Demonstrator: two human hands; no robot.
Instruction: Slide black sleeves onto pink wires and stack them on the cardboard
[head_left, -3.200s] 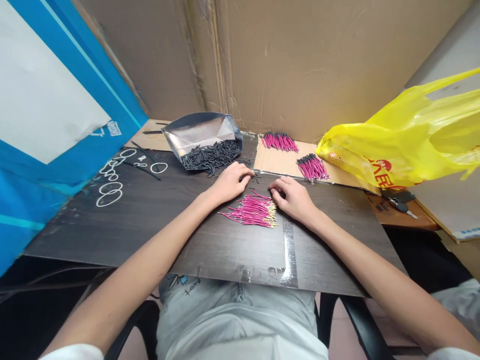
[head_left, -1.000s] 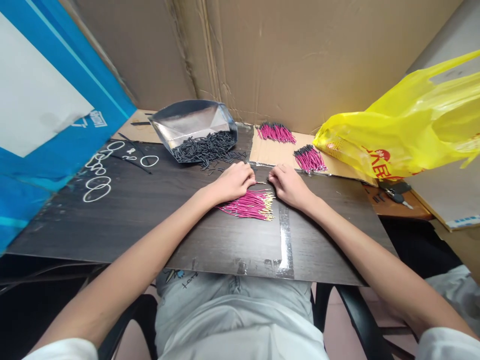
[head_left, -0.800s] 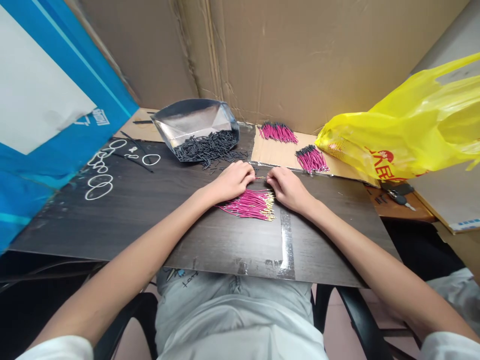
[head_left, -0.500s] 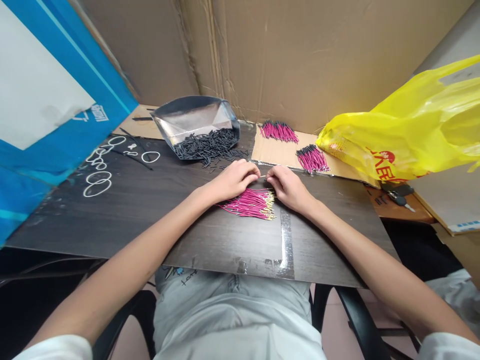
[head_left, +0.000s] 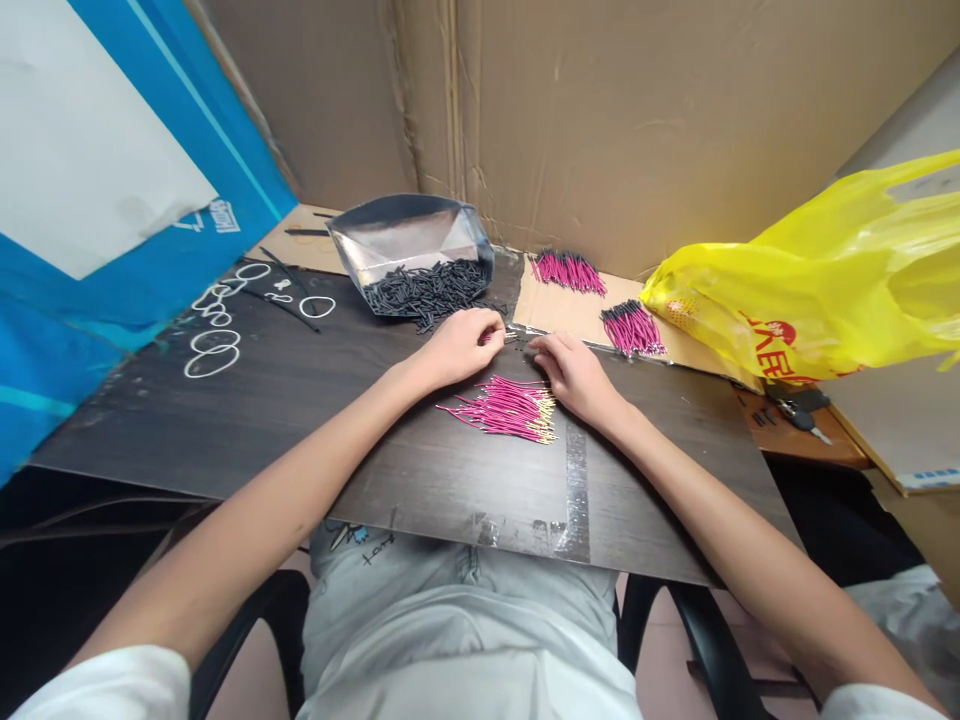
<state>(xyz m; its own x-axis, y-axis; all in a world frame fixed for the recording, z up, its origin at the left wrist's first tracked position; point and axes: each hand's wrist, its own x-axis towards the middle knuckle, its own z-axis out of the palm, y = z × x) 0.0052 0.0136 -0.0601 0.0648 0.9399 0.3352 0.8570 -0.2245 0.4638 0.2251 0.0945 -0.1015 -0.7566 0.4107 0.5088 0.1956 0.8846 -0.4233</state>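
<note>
My left hand is closed above the dark table, just in front of the foil pouch of short black tubes. From its fingertips sticks the pale metal tip of a wire; the rest of that wire is hidden by the hand. Across a small gap, my right hand has its thumb and fingers drawn together, and I cannot make out what is between them. A few tiny dark bits lie between the hands. Nearer to me lies a bundle of magenta wires with gold-coloured ends pointing right.
Two bunches of magenta wires with black ends lie on a cardboard sheet. A yellow plastic bag stands at right, near keys. Several white rubber bands lie at left. Cardboard walls off the back.
My hands have drawn slightly apart, the left one shifting left and away from the wire bundle, which now shows more fully. The whole view has shifted a little.
</note>
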